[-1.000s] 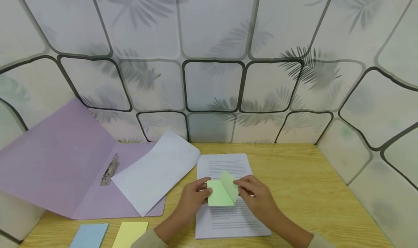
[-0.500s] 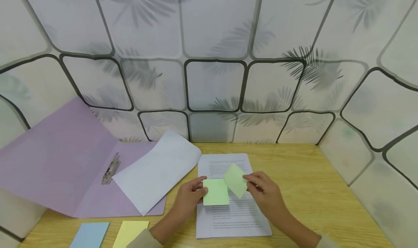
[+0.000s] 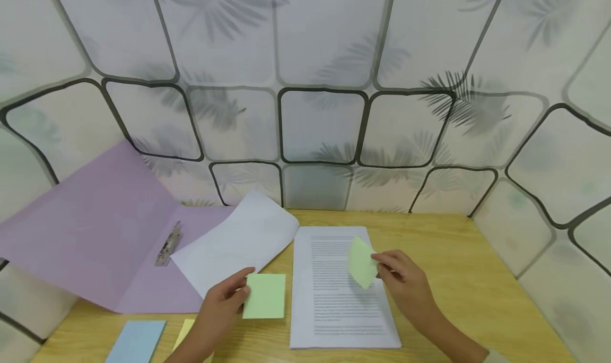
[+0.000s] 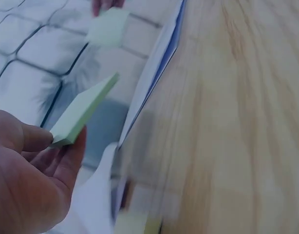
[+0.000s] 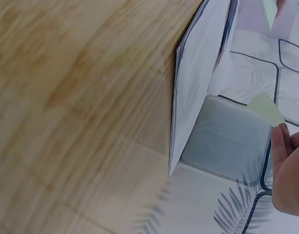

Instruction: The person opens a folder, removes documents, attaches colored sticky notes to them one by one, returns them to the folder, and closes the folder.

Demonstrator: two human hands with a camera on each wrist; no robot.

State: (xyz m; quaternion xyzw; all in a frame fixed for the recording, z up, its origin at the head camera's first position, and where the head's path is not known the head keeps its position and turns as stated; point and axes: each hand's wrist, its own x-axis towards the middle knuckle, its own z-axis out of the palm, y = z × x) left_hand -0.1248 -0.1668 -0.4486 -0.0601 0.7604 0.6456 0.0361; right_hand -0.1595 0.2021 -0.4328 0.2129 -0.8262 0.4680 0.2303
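My left hand (image 3: 220, 310) grips a light green sticky note pad (image 3: 265, 296) by its left edge, thumb on top. The left wrist view shows the thickness of this pad (image 4: 84, 112), pinched between thumb and fingers. In my right hand (image 3: 408, 283) a single green sticky note (image 3: 361, 263) is pinched at its right edge, slightly curved and held over a stack of printed sheets (image 3: 343, 315). The right wrist view has the fingertips on a corner of the same note (image 5: 266, 109). Lines of text cover the top sheet.
An open purple folder (image 3: 95, 230) with a metal clip (image 3: 169, 244) stands at the left, a blank white sheet (image 3: 234, 241) lying across it. Nearer are a blue sticky note pad (image 3: 137, 342) and a yellow one (image 3: 183, 331), partly behind the left forearm. A patterned wall backs the wooden table (image 3: 439, 246).
The single green note has come off the pad and is apart from it. My left hand has moved left and nearer with the pad; my right hand has shifted right with the note.
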